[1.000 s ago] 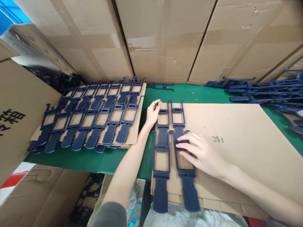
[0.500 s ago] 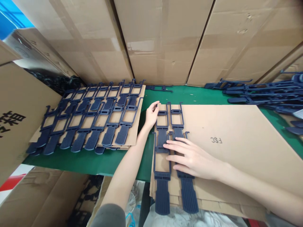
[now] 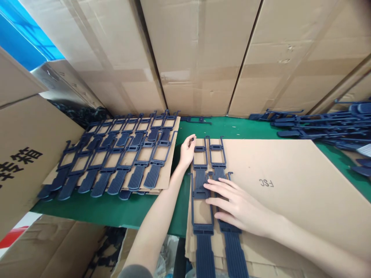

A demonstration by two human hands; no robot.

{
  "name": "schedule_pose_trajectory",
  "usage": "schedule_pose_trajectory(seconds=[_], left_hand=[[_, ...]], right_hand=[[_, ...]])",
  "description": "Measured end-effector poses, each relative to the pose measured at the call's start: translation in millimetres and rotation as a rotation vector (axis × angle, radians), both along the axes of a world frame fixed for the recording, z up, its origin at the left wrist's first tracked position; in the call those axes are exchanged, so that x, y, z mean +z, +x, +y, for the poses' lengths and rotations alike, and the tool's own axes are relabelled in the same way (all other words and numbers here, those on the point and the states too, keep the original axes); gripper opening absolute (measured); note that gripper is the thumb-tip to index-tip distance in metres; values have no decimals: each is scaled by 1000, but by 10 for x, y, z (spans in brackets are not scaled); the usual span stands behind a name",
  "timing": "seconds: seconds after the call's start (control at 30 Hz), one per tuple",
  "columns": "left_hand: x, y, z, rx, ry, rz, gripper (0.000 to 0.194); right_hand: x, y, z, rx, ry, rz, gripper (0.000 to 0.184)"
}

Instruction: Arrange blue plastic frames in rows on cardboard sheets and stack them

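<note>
In the head view, several dark blue plastic frame pieces, each with a ribbed paddle end and hooked tips, lie in two rows on a cardboard sheet (image 3: pixel 284 208) in front of me. My left hand (image 3: pixel 187 151) is at the sheet's far left corner, its fingers pinched at the hooked tip of the far left frame piece (image 3: pixel 199 157). Spread flat, the fingers of my right hand (image 3: pixel 237 202) rest over the near left frame piece (image 3: pixel 202 210) and the near right frame piece (image 3: pixel 236 251), partly covering both. These two have paddles overhanging the sheet's near edge.
To the left, a second cardboard sheet (image 3: pixel 171 162) carries overlapping rows of the same pieces. A loose heap of pieces (image 3: pixel 321 121) lies at the back right of the green table (image 3: pixel 223 127). Tall cardboard boxes (image 3: pixel 199 58) wall off the back; another box (image 3: pixel 20 154) stands left.
The view has tilted up a little, so everything sits lower in the picture. Both hands keep nearly the same places on the pieces.
</note>
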State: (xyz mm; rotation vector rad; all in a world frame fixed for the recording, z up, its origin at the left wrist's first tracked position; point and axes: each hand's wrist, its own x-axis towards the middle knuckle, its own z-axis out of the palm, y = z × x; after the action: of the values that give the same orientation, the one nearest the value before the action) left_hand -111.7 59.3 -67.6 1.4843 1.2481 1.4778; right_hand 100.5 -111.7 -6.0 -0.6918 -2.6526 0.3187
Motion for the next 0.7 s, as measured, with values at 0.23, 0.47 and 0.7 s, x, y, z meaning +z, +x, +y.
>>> schedule_pose_trajectory(seconds=[0.23,0.47,0.7], left_hand=[[43,-60,-74,142,1,115,38],[449,-20,-211,103,166,401,48],[849,292,-768,-149,206,715,43]], right_hand=[[86,228,-51,-139,69,22,27],[140,750,-55,-342,146,198,22],[121,1221,-115,-561,82,373,15]])
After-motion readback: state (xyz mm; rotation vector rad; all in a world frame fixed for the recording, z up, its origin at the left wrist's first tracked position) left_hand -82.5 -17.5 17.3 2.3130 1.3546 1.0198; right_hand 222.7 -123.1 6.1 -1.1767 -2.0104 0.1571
